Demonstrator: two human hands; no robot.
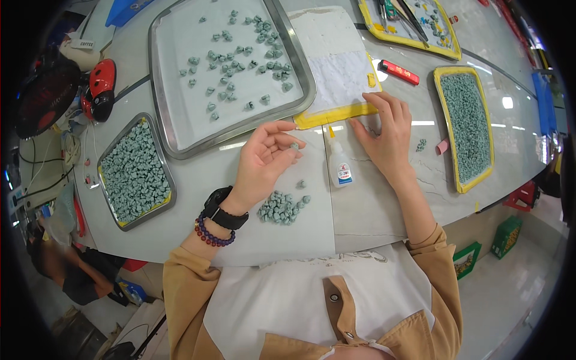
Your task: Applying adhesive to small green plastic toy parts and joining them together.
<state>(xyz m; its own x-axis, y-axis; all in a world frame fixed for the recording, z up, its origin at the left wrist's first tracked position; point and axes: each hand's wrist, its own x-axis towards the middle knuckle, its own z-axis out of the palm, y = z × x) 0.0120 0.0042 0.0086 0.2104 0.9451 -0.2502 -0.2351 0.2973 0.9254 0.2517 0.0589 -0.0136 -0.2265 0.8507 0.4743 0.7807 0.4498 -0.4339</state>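
Between the thumb and fingertips of my left hand (264, 161) is a small grey-green piece (294, 146). My right hand (389, 135) is over the front right corner of a yellow-edged board (339, 114), with its thumb and forefinger apart; I cannot tell whether they touch the board. Between my hands is a small white glue bottle (339, 163) with a yellow nozzle, its tip toward the board. A pile of grey-green pieces (281, 208) lies in front of me, below my left hand, and a single loose piece (301, 184) is just beyond it.
A large metal tray (157, 90) with scattered pieces stands at the back left. A smaller full tray (170, 198) is left, and a yellow-rimmed tray of tiny pieces (441, 90) right. A red lighter (399, 72) lies beyond my right hand. Tweezers (414, 24) rest in a far tray.
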